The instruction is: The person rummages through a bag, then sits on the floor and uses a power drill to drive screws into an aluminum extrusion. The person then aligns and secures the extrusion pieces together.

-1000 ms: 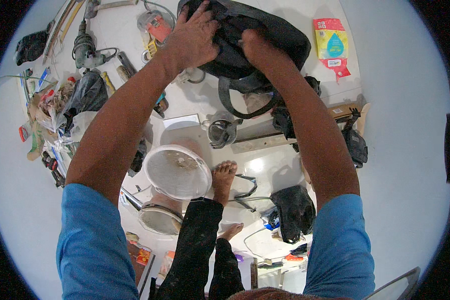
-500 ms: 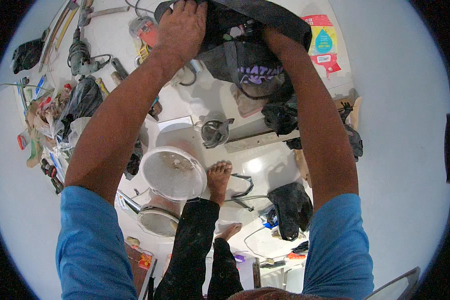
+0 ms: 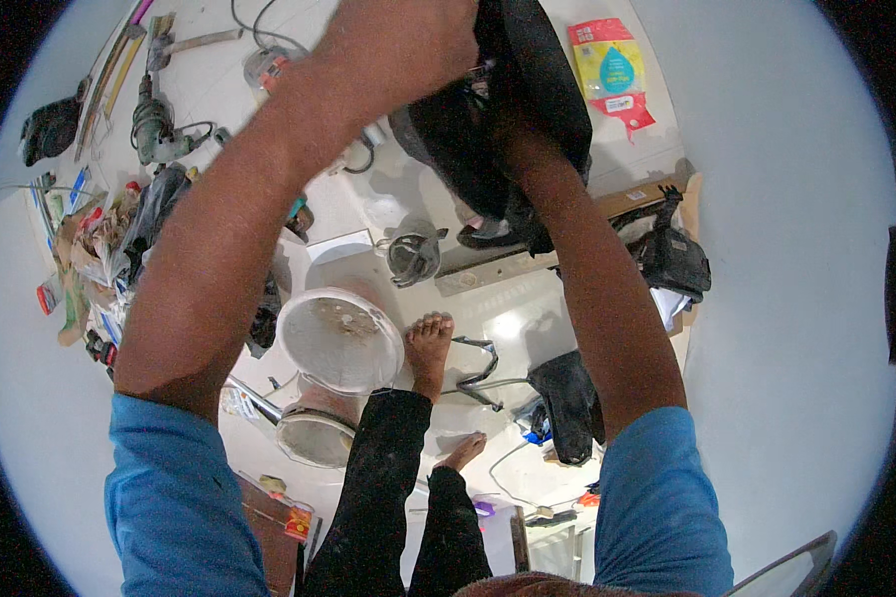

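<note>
A black cloth bag [image 3: 543, 70] hangs raised and tilted at the top of the view, its mouth towards me. My left hand [image 3: 413, 45] is closed on the bag's rim at its left side; the fingertips are out of sight. Into the bag's mouth reaches my right arm [image 3: 548, 189], and the bag's dark cloth hides that hand and its fingers. Small items show dimly inside the bag, too dark to name. Below the bag, a clear cup-like container [image 3: 413, 257] with dark strips in it stands on the floor.
Two whitish buckets, one nearer my foot [image 3: 338, 338] and one behind it [image 3: 316, 438], stand left of my legs. A drill [image 3: 157, 129] and a hammer [image 3: 204, 42] lie far left. A yellow-red packet [image 3: 609, 70] and a black pouch [image 3: 675, 261] are at right.
The bag has turned more upright and shifted, its printed front now out of sight. My left hand has moved right with the rim; my right arm has shifted left, still in the bag.
</note>
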The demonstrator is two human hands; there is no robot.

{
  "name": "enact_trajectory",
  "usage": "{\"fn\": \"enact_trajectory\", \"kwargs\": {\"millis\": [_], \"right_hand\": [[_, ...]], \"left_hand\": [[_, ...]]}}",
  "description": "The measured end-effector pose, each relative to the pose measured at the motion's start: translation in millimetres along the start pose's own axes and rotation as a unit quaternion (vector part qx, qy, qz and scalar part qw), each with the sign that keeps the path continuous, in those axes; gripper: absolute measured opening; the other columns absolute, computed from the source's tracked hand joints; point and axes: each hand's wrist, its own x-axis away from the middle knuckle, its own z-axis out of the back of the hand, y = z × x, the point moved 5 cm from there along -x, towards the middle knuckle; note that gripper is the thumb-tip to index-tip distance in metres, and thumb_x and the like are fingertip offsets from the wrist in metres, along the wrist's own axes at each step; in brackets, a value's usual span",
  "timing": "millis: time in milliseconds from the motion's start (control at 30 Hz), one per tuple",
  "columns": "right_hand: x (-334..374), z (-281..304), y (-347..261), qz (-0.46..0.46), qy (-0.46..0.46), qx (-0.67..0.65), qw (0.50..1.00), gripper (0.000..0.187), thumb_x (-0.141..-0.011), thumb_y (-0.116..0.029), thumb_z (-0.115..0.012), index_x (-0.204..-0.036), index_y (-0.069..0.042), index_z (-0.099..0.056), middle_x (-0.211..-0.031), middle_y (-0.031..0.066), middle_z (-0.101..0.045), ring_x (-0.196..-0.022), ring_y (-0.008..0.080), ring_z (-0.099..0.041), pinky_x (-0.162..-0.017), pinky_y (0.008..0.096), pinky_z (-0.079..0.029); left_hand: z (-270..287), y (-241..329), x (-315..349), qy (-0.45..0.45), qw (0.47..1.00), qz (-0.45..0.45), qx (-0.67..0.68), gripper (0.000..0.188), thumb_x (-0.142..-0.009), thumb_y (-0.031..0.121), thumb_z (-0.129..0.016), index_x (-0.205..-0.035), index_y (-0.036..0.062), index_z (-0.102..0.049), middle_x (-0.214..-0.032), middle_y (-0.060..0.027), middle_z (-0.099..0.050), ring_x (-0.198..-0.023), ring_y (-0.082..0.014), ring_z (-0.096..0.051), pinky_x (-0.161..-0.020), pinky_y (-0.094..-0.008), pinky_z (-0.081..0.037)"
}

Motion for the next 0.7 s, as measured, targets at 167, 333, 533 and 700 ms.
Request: {"fn": "enact_trajectory", "kwargs": {"millis": [167, 333, 533, 700], "right_hand": [[25, 49, 18, -0.028, -0.022, 0.010, 0.999, 0.056, -0.098, -0.010, -0.058, -0.153, -0.001, -0.050, -0.143, 0.0334, -0.061, -0.136, 0.0484, -0.058, -0.120, 0.0527, -0.044], [49, 68, 12, -0.017, 0.016, 0.007, 1.000, 0.063, -0.097, -0.008, -0.060, -0.157, 0.000, -0.044, -0.141, 0.0371, -0.059, -0.136, 0.0486, -0.058, -0.119, 0.0537, -0.045], [85, 105, -16, -0.068, -0.117, 0.021, 0.991, 0.074, -0.099, -0.012, -0.065, -0.165, -0.001, -0.032, -0.142, 0.0426, -0.054, -0.135, 0.0467, -0.059, -0.114, 0.0552, -0.049], [117, 115, -18, 0.105, 0.160, 0.041, 0.981, 0.053, -0.100, -0.010, -0.061, -0.152, -0.002, -0.051, -0.142, 0.0323, -0.061, -0.127, 0.0473, -0.065, -0.109, 0.0547, -0.054]], "left_hand": [[22, 10, -9, -0.016, 0.987, -0.075, -0.141, 0.030, -0.082, -0.002, -0.067, -0.112, -0.0057, -0.066, -0.113, -0.0273, -0.069, -0.116, -0.0432, -0.066, -0.101, -0.0523, -0.054], [36, 27, 19, -0.013, 0.973, -0.100, -0.207, 0.060, -0.082, 0.000, -0.072, -0.140, 0.0009, -0.058, -0.132, -0.0243, -0.064, -0.124, -0.0431, -0.063, -0.107, -0.0509, -0.053], [30, 11, 43, -0.069, 0.958, -0.068, -0.270, 0.093, -0.078, 0.015, -0.088, -0.159, 0.0081, -0.043, -0.144, -0.0275, -0.054, -0.132, -0.0443, -0.059, -0.112, -0.0493, -0.051], [34, 22, 54, -0.098, 0.948, -0.032, -0.302, 0.073, -0.083, 0.016, -0.082, -0.149, 0.0087, -0.052, -0.136, -0.0240, -0.059, -0.130, -0.0411, -0.061, -0.108, -0.0495, -0.053]]}}
